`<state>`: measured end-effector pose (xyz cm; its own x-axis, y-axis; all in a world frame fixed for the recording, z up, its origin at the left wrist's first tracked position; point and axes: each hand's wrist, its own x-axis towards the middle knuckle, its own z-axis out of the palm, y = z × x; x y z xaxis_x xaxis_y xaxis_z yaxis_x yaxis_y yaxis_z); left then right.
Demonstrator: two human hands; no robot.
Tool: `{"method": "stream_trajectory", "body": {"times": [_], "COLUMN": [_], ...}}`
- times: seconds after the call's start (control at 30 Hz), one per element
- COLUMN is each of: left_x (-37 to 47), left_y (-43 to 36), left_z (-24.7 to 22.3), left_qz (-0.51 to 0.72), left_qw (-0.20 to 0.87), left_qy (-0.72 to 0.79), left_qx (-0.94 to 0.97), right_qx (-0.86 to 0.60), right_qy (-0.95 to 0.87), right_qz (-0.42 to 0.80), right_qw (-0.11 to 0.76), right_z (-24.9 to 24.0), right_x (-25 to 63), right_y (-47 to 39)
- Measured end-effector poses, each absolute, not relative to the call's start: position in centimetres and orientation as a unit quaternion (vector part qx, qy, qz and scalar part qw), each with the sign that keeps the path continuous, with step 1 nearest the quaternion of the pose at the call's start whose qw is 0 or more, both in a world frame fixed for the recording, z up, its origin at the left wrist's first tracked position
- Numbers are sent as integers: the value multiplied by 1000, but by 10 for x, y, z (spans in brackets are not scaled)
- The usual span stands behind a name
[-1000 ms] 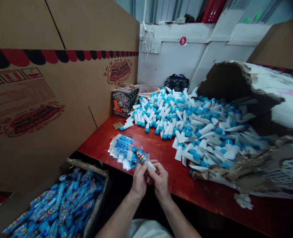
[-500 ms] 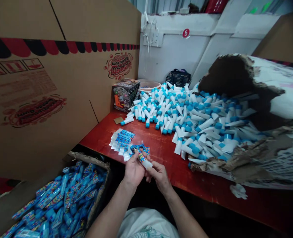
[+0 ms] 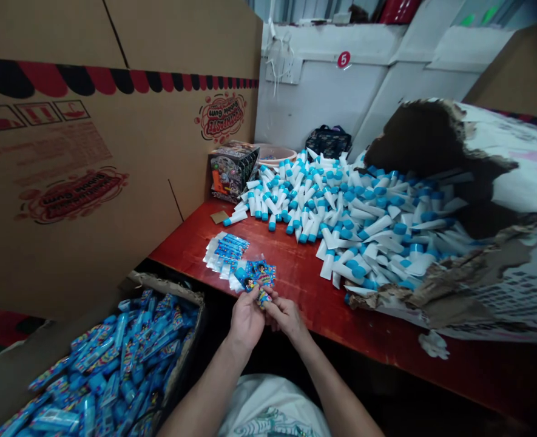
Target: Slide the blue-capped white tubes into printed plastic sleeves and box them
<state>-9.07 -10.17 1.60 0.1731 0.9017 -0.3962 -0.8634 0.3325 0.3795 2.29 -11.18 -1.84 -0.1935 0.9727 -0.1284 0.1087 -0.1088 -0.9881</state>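
head-worn view, facing forward and down

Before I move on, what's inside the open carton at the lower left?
The open carton holds a heap of blue tubes with colourful printing. Anything beneath the top layer, the carton's floor included, is covered.

Dim, cool light falls across a red tabletop (image 3: 295,315), where a pale sheen spreads over the worn surface. The white wall (image 3: 323,97) behind is among the brightest areas; the light's source lies out of view. Deep shadow fills the mouth of a torn box (image 3: 523,273) at right and swallows the space under the tabletop, while the upper right corner falls to black. Small glints dot the clear wrapping of blue packets (image 3: 127,346) at lower left. The wide lens stretches a cardboard panel (image 3: 159,139) at left, and softness blurs fine print on a printed packet (image 3: 263,297) between the left hand (image 3: 247,318) and right hand (image 3: 287,317).
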Motion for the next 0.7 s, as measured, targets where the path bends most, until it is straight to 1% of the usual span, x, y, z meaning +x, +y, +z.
{"method": "stream_trajectory", "body": {"times": [0.17,0.3,0.4,0.47,0.57,0.63,0.7], "left_x": [-102,-108,-120,-135,-170,-199,-230], "left_y": [-107,-111,-114,-116,-116,-115,-114], "left_z": [10,11,13,13,10,2,-11], "left_qz": [577,595,598,615,661,695,727], "left_qw": [755,733,728,710,633,548,443], "left_qy": [313,330,335,341,388,443,499], "left_qx": [-1,-11,6,39,108,141,162], "right_qx": [-507,-539,-532,-533,-562,-581,-583], "right_qy": [-541,-542,-598,-667,-743,-767,-786], "right_qz": [563,537,497,400,174,61,-3], "right_qw": [365,359,334,334,319,265,205], "right_z": [-25,-24,-12,-3,3,-1,-9], "right_x": [12,-4,-10,-7,5,13,18], "right_y": [-110,-113,-116,-114,-102,-93,-86]}}
